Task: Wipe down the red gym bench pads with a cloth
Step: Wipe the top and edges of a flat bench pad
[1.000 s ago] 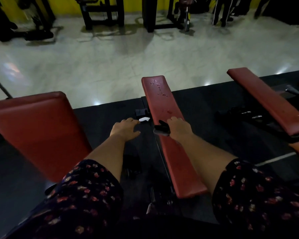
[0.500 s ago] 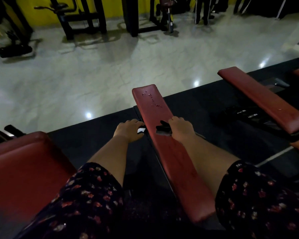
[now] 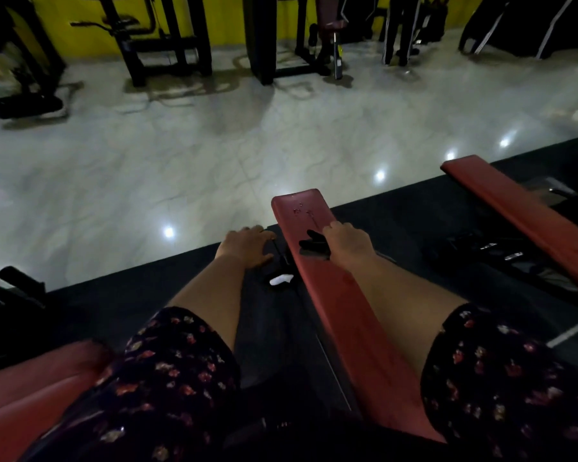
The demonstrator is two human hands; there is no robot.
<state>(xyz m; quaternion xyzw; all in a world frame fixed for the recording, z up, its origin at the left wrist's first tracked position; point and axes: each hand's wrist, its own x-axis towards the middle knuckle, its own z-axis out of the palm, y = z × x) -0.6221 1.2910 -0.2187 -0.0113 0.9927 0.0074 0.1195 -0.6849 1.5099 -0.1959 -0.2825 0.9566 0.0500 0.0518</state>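
A long red bench pad (image 3: 344, 311) runs from the bottom right up to the middle of the view. Its far end carries wet drops (image 3: 302, 211). My right hand (image 3: 346, 243) lies on the pad and grips a dark cloth (image 3: 312, 245), which sticks out to the left of my fingers. My left hand (image 3: 247, 245) rests with relaxed fingers on the dark frame just left of the pad. A second red pad (image 3: 528, 215) lies at the right, and a third red pad (image 3: 30, 395) fills the bottom left corner.
A small white object (image 3: 281, 279) lies on the black mat (image 3: 114, 311) beside the pad's frame. Pale glossy floor (image 3: 181, 161) spreads beyond the mat. Black gym machines (image 3: 167, 38) stand along the yellow far wall. Dark metal parts (image 3: 494, 251) lie between the middle and right pads.
My right hand has slid the cloth up the pad toward its wet far end. My left hand moved forward along the frame, past the white object. My view has tilted upward.
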